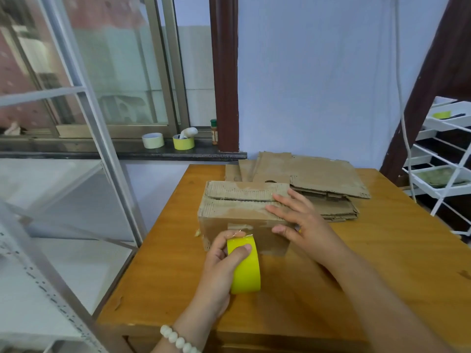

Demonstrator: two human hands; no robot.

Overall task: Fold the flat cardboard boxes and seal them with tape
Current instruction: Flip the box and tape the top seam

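The folded cardboard box (242,215) sits on the wooden table (382,263), closed flaps facing up, and both hands are on the job here. The right hand (298,220) lies flat across the right end of the box top, fingers straight and spread over the rough flap seam, thumb pressed against the box's front wall. It grips nothing, just pins the flaps down. Now the left hand (224,261): it is curled round a yellow tape roll (246,268), thumb over the outer face, fingers tucked in at the roll's left side. The roll stands on edge just in front of the box, its top edge right up at the front wall, left of the right thumb. A white bead bracelet (178,340) circles the left wrist. Behind the box and to its right, touching it, lies the stack of flat cardboard boxes (318,184). Farther behind and to the left, two more tape rolls (153,140) sit on the windowsill (102,151).
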